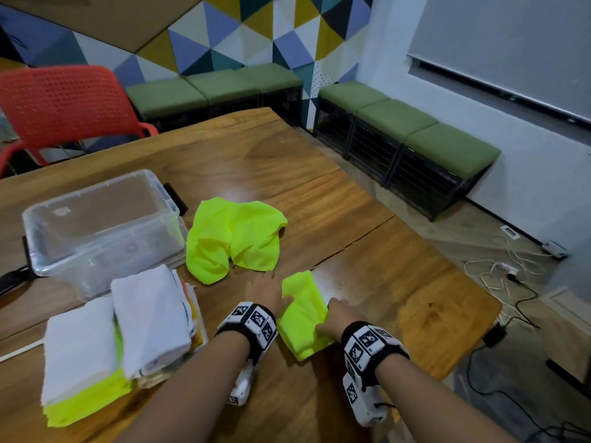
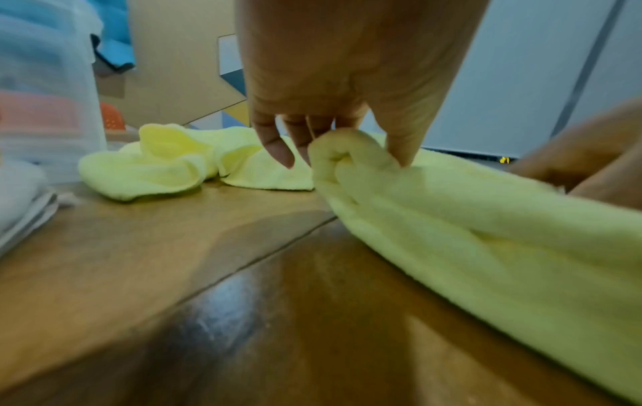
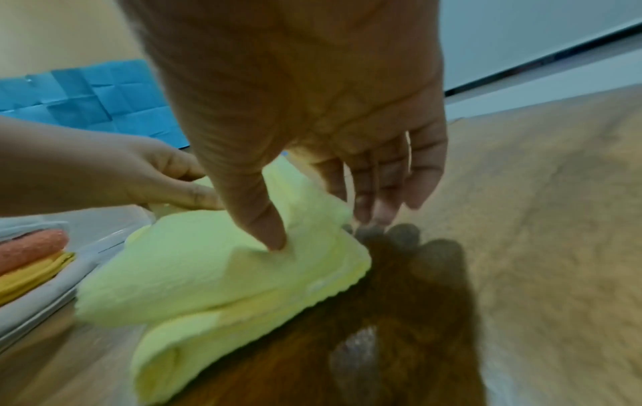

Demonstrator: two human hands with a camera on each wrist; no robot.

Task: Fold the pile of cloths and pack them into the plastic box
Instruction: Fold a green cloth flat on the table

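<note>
A partly folded yellow-green cloth (image 1: 303, 314) lies on the wooden table (image 1: 224, 161) close in front of me. My left hand (image 1: 271, 292) pinches its far left corner between thumb and fingers (image 2: 278, 148), bunching the cloth (image 2: 486, 233) there. My right hand (image 1: 335, 311) holds the right edge, with the thumb pressed into the top layer (image 3: 194, 261) and the fingers (image 3: 375, 192) down the far side. A second yellow-green cloth (image 1: 235, 238) lies crumpled just beyond. The clear plastic box (image 1: 102, 225) stands open and empty at the left.
Two stacks of folded cloths, white on top, sit at the near left (image 1: 83, 356) (image 1: 153, 318), in front of the box. A red chair (image 1: 64, 103) stands behind the table. Green benches (image 1: 409, 135) line the walls, and cables (image 1: 511, 273) lie on the floor to the right.
</note>
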